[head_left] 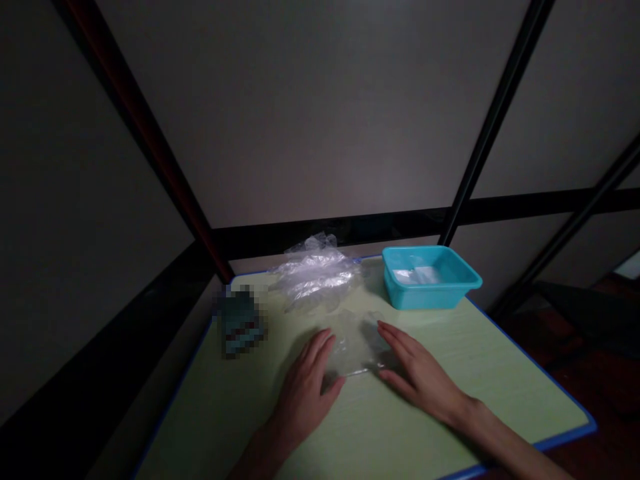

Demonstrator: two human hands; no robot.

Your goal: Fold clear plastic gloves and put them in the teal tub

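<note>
A clear plastic bag (pixel 354 343) lies flat on the table between my two hands. At its left edge is my left hand (pixel 311 380), fingers stretched forward and thumb apart. My right hand (pixel 419 370) rests along the right edge, its fingers extended and its thumb spread near the bag's lower corner. Neither hand grips the film; whether the fingertips touch it I cannot tell. Just beyond lies a heap of crinkled clear plastic bags (pixel 320 273).
A turquoise plastic basin (pixel 430 297) stands at the back right with something clear and whitish inside. On the left is a pixelated dark green object (pixel 241 321). The pale green table (pixel 220 413) has a blue rim and meets a panelled wall (pixel 325 120).
</note>
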